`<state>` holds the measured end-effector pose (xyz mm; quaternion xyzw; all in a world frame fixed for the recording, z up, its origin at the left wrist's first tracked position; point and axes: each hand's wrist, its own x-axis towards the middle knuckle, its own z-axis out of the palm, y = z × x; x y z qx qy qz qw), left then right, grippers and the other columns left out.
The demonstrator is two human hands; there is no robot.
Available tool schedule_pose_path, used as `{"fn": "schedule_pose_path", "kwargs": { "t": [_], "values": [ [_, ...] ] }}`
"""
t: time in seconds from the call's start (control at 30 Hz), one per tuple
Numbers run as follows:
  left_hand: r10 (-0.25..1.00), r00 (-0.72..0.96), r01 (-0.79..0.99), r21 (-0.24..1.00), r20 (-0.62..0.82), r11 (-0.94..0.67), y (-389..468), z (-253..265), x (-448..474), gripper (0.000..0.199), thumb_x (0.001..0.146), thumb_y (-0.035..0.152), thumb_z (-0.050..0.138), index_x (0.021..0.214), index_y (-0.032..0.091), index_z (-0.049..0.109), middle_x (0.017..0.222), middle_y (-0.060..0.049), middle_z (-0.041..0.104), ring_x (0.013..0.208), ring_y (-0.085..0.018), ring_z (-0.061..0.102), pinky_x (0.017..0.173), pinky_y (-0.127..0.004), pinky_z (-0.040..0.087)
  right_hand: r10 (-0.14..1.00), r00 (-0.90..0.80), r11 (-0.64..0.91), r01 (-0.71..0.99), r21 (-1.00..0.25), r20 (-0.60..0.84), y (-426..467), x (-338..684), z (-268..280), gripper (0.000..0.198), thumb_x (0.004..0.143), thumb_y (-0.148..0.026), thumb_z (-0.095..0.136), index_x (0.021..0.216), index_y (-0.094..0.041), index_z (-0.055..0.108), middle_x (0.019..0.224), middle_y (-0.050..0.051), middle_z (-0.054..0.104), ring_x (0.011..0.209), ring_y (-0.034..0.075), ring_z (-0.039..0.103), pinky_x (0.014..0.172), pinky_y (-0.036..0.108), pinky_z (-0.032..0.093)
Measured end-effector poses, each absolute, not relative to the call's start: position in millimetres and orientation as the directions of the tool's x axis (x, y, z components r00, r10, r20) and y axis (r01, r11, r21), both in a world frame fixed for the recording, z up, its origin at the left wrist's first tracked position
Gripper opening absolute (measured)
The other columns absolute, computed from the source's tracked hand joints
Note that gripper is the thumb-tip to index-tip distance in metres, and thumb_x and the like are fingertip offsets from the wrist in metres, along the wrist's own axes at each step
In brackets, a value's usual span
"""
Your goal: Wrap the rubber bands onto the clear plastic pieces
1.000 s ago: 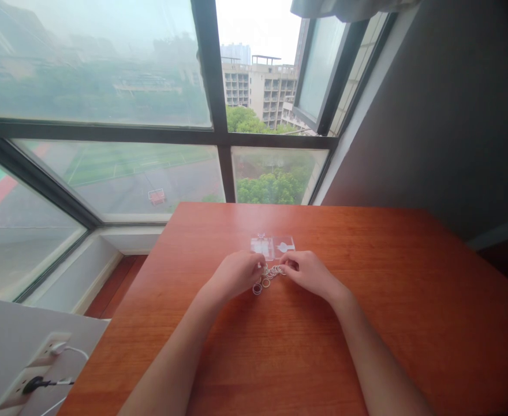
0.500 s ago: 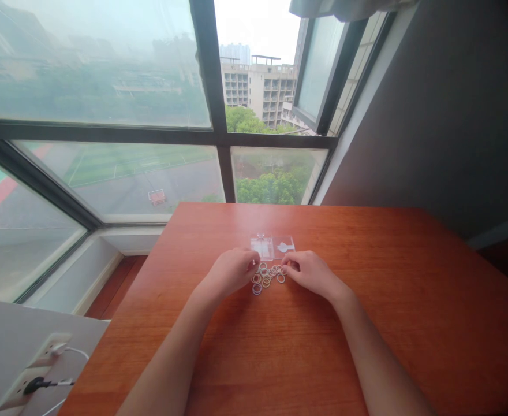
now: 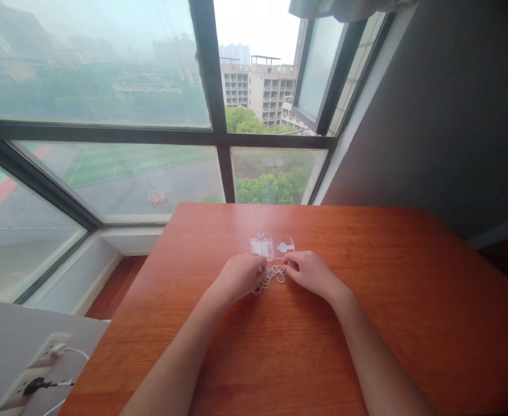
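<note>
A small pile of thin pale rings, like little hair ties (image 3: 275, 273), lies on the wooden table (image 3: 271, 352). My left hand (image 3: 242, 275) is curled over the pile's left side and hides part of it; whatever its fingertips hold is out of sight. At the right edge of the pile, my right hand (image 3: 308, 270) has thumb and forefinger drawn together by the rings, and I cannot tell whether one is between them. Just beyond the rings lies an opened clear plastic case (image 3: 261, 247), its flat lid (image 3: 285, 245) to the right with a whitish patch.
A dark-framed window (image 3: 223, 138) rises behind the table, with one pane (image 3: 321, 75) swung outward at the upper right. A grey wall (image 3: 444, 127) stands on the right. At the lower left, a wall socket (image 3: 24, 381) holds plugs with cables.
My left hand has moved right and slightly down, now covering rings on the left of the pile that showed before. My right hand and the case look unmoved.
</note>
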<state>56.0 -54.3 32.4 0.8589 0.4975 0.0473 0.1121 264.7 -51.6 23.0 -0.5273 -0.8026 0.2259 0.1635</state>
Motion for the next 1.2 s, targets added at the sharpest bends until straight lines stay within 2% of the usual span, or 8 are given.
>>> {"fn": "schedule_pose_path", "kwargs": {
  "t": [0.13,0.23,0.4,0.5,0.7,0.83,0.93,1.2],
  "values": [
    [0.871,0.490,0.833,0.286,0.015,-0.474,-54,32,55,0.013,0.081,0.019,0.050,0.073,0.021,0.061,0.073,-0.002,0.065,0.063,-0.016,0.056,0.054,-0.023,0.032,0.920,-0.390,0.343,0.770,-0.539,0.028,-52,264,24,0.016,0.084,-0.025,0.053,0.080,-0.021,0.067,0.067,-0.001,0.064,0.059,0.011,0.052,0.055,0.022,0.031],
    [0.891,0.446,0.808,0.389,0.088,-0.443,-50,30,50,0.010,0.080,0.020,0.052,0.077,0.022,0.061,0.071,-0.001,0.065,0.062,-0.014,0.055,0.056,-0.022,0.034,0.921,-0.388,0.339,0.773,-0.537,0.023,-52,264,24,0.016,0.084,-0.025,0.053,0.081,-0.021,0.068,0.069,-0.001,0.064,0.060,0.011,0.052,0.055,0.022,0.031],
    [0.928,0.239,0.736,0.570,0.286,-0.365,-37,25,40,0.010,0.082,0.022,0.052,0.081,0.019,0.061,0.070,0.000,0.062,0.062,-0.012,0.053,0.059,-0.021,0.038,0.921,-0.389,0.342,0.778,-0.527,0.024,-52,264,24,0.016,0.085,-0.025,0.053,0.081,-0.022,0.069,0.071,0.000,0.065,0.061,0.011,0.053,0.056,0.021,0.031],
    [0.935,0.115,0.714,0.626,0.336,-0.312,-31,20,38,0.012,0.083,0.025,0.051,0.080,0.018,0.060,0.072,0.000,0.063,0.061,-0.011,0.053,0.059,-0.021,0.039,0.922,-0.386,0.347,0.777,-0.525,0.039,-53,261,23,0.017,0.085,-0.025,0.052,0.088,-0.023,0.069,0.074,0.000,0.066,0.063,0.012,0.055,0.057,0.021,0.032],
    [0.943,0.060,0.686,0.673,0.329,-0.278,-26,13,39,0.011,0.082,0.026,0.052,0.078,0.018,0.060,0.076,0.000,0.066,0.060,-0.011,0.055,0.060,-0.022,0.041,0.931,-0.349,0.353,0.801,-0.483,0.102,-55,240,16,0.030,0.088,-0.026,0.051,0.116,-0.026,0.062,0.084,0.001,0.068,0.072,0.015,0.059,0.066,0.023,0.039],
    [0.947,0.060,0.688,0.675,0.314,-0.267,-25,10,39,0.011,0.082,0.025,0.052,0.079,0.018,0.060,0.076,0.000,0.066,0.061,-0.011,0.056,0.061,-0.022,0.043,0.929,-0.317,0.370,0.827,-0.423,0.192,-55,232,10,0.024,0.090,-0.025,0.049,0.107,-0.025,0.065,0.099,0.005,0.064,0.089,0.018,0.058,0.077,0.026,0.042],
    [0.947,0.060,0.685,0.677,0.316,-0.269,-24,9,39,0.011,0.082,0.025,0.052,0.079,0.018,0.061,0.076,0.000,0.067,0.061,-0.011,0.056,0.061,-0.022,0.043,0.905,-0.349,0.421,0.811,-0.405,0.241,-55,232,7,0.020,0.089,-0.027,0.053,0.105,-0.024,0.066,0.100,0.006,0.060,0.097,0.020,0.053,0.085,0.029,0.041],
    [0.946,0.038,0.687,0.679,0.322,-0.259,-22,8,38,0.012,0.082,0.025,0.053,0.079,0.018,0.061,0.076,0.000,0.067,0.061,-0.011,0.056,0.061,-0.022,0.042,0.895,-0.387,0.445,0.800,-0.402,0.220,-57,230,6,0.020,0.091,-0.024,0.050,0.099,-0.022,0.068,0.091,0.006,0.059,0.088,0.018,0.053,0.084,0.029,0.041]
  ]
}}
